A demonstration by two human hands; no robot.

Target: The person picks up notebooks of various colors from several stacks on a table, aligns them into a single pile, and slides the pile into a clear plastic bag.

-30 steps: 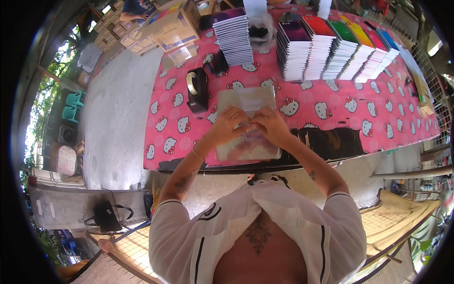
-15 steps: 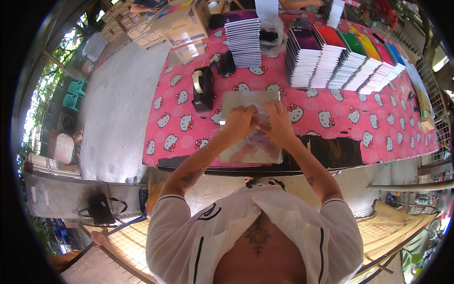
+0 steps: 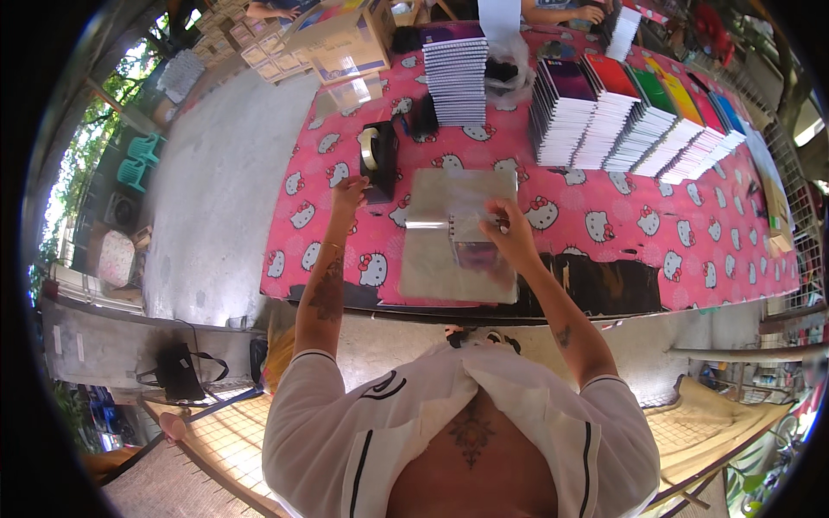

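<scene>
My left hand [image 3: 350,192] is at the near end of a black tape dispenser [image 3: 380,164] with a roll of clear tape. Its fingertips are pinched together; whatever is between them is too small to make out. My right hand [image 3: 509,231] has curled fingers on the clear plastic sheet [image 3: 473,192] over a small spiral notebook [image 3: 475,253] with a dark purple cover. Glare on the plastic blurs the notebook's outline. Both lie on a flat greyish board [image 3: 423,268] near the table's front edge.
On the pink patterned tablecloth [image 3: 596,226] stand a tall notebook stack [image 3: 456,82] and several coloured stacks [image 3: 609,108] at the right. A cardboard box [image 3: 345,43] stands far left. Beyond the table are another person's hand [image 3: 591,14] and arm. Dark bare patches show at the front edge.
My left hand has left the notebook and moved left to the tape dispenser. My right hand stays at the plastic, a little lower, and more of the notebook shows.
</scene>
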